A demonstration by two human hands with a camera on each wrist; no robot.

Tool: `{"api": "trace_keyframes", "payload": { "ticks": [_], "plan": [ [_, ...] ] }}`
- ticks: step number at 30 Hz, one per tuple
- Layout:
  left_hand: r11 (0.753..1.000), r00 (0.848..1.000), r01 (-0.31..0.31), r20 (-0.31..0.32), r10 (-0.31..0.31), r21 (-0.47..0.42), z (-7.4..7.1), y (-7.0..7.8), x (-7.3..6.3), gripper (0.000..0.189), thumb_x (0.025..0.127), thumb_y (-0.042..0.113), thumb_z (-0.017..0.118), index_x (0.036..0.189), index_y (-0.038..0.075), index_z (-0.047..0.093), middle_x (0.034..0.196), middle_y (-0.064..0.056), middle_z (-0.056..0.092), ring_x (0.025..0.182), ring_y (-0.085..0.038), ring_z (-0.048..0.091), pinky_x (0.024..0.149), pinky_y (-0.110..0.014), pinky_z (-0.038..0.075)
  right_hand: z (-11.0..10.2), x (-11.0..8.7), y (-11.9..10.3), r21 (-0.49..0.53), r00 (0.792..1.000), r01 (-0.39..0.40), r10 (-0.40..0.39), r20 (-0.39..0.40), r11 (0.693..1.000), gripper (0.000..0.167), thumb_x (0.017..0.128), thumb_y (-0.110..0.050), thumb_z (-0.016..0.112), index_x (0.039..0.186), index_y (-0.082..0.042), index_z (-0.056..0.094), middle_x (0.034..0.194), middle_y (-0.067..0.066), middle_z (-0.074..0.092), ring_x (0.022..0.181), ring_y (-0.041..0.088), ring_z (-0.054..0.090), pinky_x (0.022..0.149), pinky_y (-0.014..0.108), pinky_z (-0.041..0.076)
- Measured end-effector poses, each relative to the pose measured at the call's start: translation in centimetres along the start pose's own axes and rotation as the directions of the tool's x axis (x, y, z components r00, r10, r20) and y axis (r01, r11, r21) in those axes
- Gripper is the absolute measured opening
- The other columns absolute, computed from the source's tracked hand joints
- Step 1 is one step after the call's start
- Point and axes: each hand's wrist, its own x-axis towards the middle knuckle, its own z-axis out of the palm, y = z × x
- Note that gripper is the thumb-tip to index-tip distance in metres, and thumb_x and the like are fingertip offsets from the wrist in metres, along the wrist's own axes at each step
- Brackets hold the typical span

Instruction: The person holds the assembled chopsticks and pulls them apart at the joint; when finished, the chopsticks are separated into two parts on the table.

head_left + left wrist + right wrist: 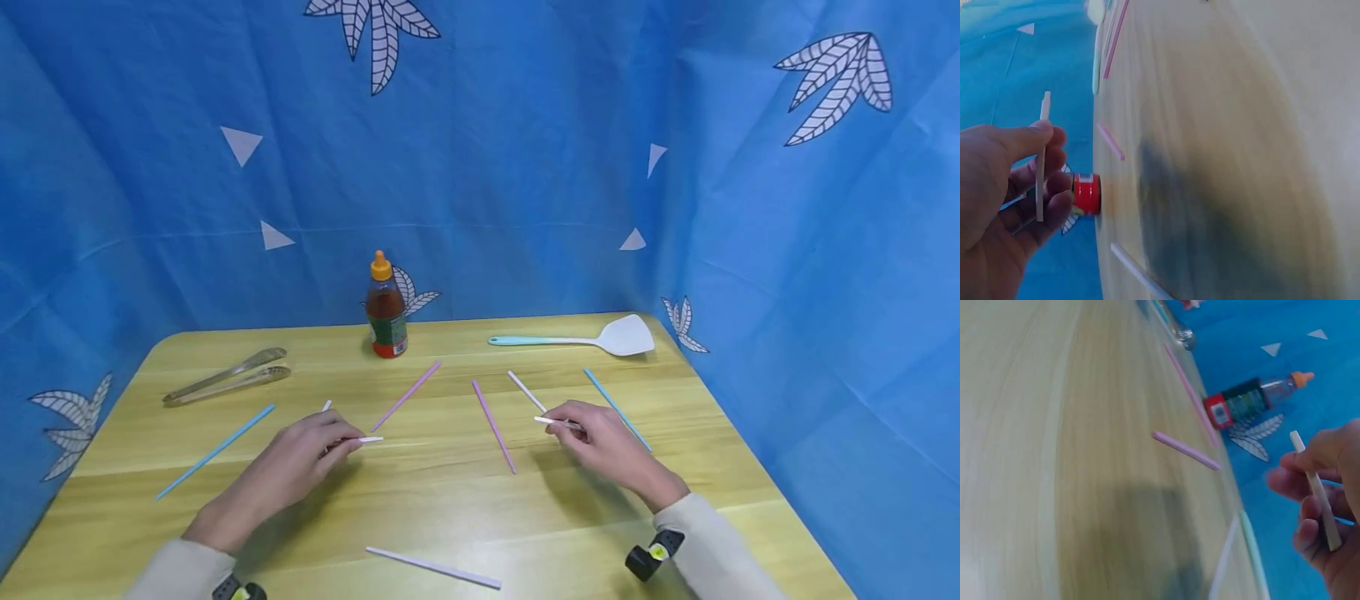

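Observation:
My left hand (pixel 307 454) pinches a thin white stick (pixel 1045 107) between thumb and fingers, above the left middle of the table. Its tip pokes out to the right of the fingers in the head view. On the right, my other hand (pixel 600 442) holds a similar short pale stick (pixel 1327 519), raised off the tabletop. Beyond that hand lies a white stick (pixel 527 391). Another white stick (pixel 327 406) is mostly hidden behind the left hand. Two pink sticks, one left (pixel 406 397) and one right (pixel 494 427), lie between the hands.
Blue sticks lie at left (pixel 215 452) and right (pixel 617 408); a pale lilac stick (pixel 433 568) lies in front. Metal tongs (pixel 225 379), a sauce bottle (pixel 387 317) and a white spatula (pixel 626 335) stand or lie along the back. A blue curtain (pixel 525 167) surrounds the wooden table (pixel 442 500).

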Motion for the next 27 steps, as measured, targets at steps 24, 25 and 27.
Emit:
{"api": "trace_keyframes", "payload": {
  "ticks": [24, 25, 27],
  "plan": [
    [0.994, 0.981, 0.103, 0.162, -0.109, 0.042, 3.3, -1.0, 1.6, 0.013, 0.098, 0.018, 0.083, 0.1, 0.028, 0.074, 0.093, 0.018, 0.066, 0.09, -0.004, 0.06, 0.078, -0.033, 0.055, 9.7, 7.8, -4.7, -0.084, 0.968, 0.161, -0.141, 0.206, 0.983, 0.005, 0.104, -0.014, 0.074, 0.107, -0.012, 0.078, 0.102, -0.001, 0.073, 0.095, 0.013, 0.067, 0.09, 0.031, 0.059],
    [0.993, 0.979, 0.107, 0.168, -0.113, 0.043, 3.5, -1.0, 1.6, 0.013, 0.098, 0.018, 0.083, 0.099, 0.028, 0.074, 0.093, 0.018, 0.065, 0.089, -0.003, 0.059, 0.078, -0.032, 0.055, 10.0, 7.9, -4.8, -0.078, 0.966, 0.158, -0.138, 0.221, 0.984, 0.006, 0.104, -0.014, 0.075, 0.107, -0.012, 0.079, 0.101, -0.001, 0.072, 0.095, 0.012, 0.067, 0.091, 0.03, 0.06],
    [0.993, 0.977, 0.111, 0.175, -0.118, 0.047, 3.6, -0.9, 1.5, 0.014, 0.098, 0.019, 0.083, 0.099, 0.028, 0.074, 0.093, 0.018, 0.063, 0.088, -0.002, 0.058, 0.077, -0.031, 0.054, 10.5, 8.1, -4.8, -0.072, 0.962, 0.151, -0.129, 0.241, 0.986, 0.006, 0.104, -0.014, 0.075, 0.107, -0.012, 0.08, 0.101, -0.001, 0.072, 0.094, 0.011, 0.067, 0.089, 0.027, 0.06]
  ]
}}
